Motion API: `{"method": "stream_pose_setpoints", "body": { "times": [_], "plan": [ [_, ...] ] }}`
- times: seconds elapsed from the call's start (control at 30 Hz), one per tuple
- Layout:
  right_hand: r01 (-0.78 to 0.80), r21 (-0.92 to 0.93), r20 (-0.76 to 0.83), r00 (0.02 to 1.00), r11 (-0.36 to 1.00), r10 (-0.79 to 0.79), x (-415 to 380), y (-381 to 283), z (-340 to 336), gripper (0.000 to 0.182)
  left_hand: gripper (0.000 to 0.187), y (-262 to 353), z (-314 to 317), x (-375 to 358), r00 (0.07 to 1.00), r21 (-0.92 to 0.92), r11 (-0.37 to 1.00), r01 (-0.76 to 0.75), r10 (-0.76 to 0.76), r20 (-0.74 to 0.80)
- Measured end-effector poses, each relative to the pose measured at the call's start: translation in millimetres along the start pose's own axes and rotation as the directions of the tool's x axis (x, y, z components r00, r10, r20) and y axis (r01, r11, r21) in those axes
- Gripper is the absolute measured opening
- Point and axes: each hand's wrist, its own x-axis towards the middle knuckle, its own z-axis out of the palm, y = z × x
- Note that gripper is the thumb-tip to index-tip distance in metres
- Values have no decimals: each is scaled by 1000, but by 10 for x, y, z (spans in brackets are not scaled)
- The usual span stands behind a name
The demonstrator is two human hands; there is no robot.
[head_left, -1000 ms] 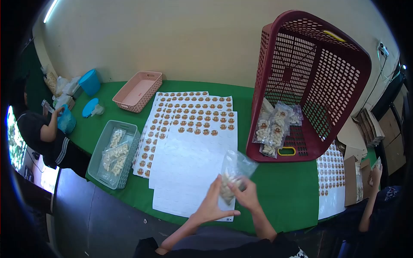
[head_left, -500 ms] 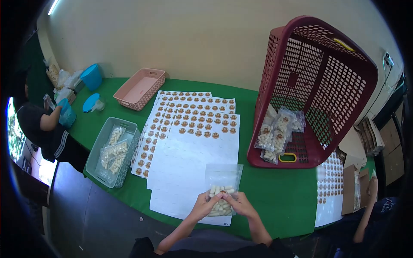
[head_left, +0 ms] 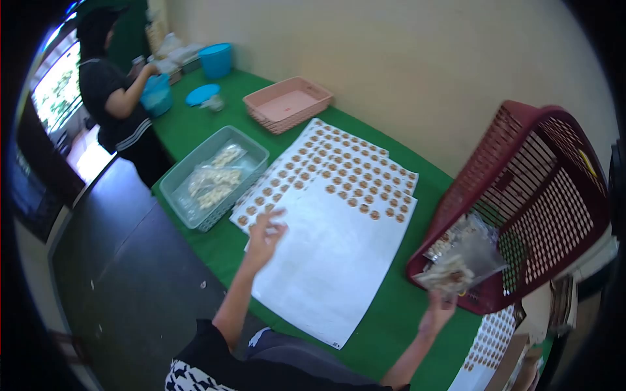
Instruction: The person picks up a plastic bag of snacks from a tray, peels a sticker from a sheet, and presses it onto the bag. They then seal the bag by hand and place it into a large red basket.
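At the mouth of the maroon basket (head_left: 495, 176), my right hand (head_left: 438, 314) grips a clear bag of pale pieces (head_left: 450, 274) by its near end. The bag is blurred and overlaps other filled bags (head_left: 466, 228) inside the basket. My left hand (head_left: 266, 238) is raised over the left edge of the sticker sheets (head_left: 319, 241), fingers apart, holding nothing. Round brown stickers fill the far part of the sheets; the near part is bare white. Left of that hand, a pale green basket (head_left: 189, 218) holds filled bags (head_left: 218, 186).
A pink basket (head_left: 287, 104) stands at the back of the green table (head_left: 385, 319). Beyond it are a blue lid (head_left: 203, 94) and a blue tub (head_left: 215, 60). A person (head_left: 114, 98) at the far left handles another blue tub (head_left: 156, 96). More sticker sheets (head_left: 489, 339) lie lower right.
My hands have parted. The right hand has carried the bag right to the maroon basket; the left has let go and moved up and left. The view has turned left.
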Motion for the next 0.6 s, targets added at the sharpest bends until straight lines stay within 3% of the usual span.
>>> {"method": "stream_pose_setpoints", "body": {
  "times": [0.07,0.13,0.17,0.23,0.27,0.33,0.37,0.43,0.47,0.53,0.6],
  "plan": [
    [-14,-7,-32,999,1000,14,274,206,-319,43,23,-8,-416,182,964,11,991,134,-127,-232],
    [-167,105,-184,966,980,184,485,364,-519,44,27,-159,-793,342,942,99,994,46,-10,-336],
    [-176,105,-167,967,979,191,576,495,-627,44,27,-209,-948,408,936,104,993,53,-13,-352],
    [-160,285,-55,982,945,183,702,716,-730,50,38,-317,-1205,513,872,-18,971,239,-223,-436],
    [-166,283,-44,982,945,185,733,793,-732,50,38,-427,-1318,565,866,-20,970,242,-225,-446],
    [60,278,-33,998,959,-52,726,822,-621,64,52,-590,-1464,638,851,183,873,452,-361,-381],
    [57,276,-26,998,959,-52,713,806,-553,64,52,-616,-1484,654,848,178,872,456,-364,-386],
    [145,-29,-77,986,989,-146,635,735,-396,73,63,-585,-1481,697,800,115,836,536,-460,-384],
    [147,-30,-73,986,989,-149,571,692,-362,73,63,-656,-1501,751,799,111,837,536,-461,-386],
    [78,-233,47,997,969,-69,495,614,-316,73,71,-820,-1555,883,773,82,802,592,-536,-340],
    [89,-249,32,996,964,-84,496,733,-433,73,73,-898,-1610,1010,740,36,782,622,-572,-355]
  ]
}}
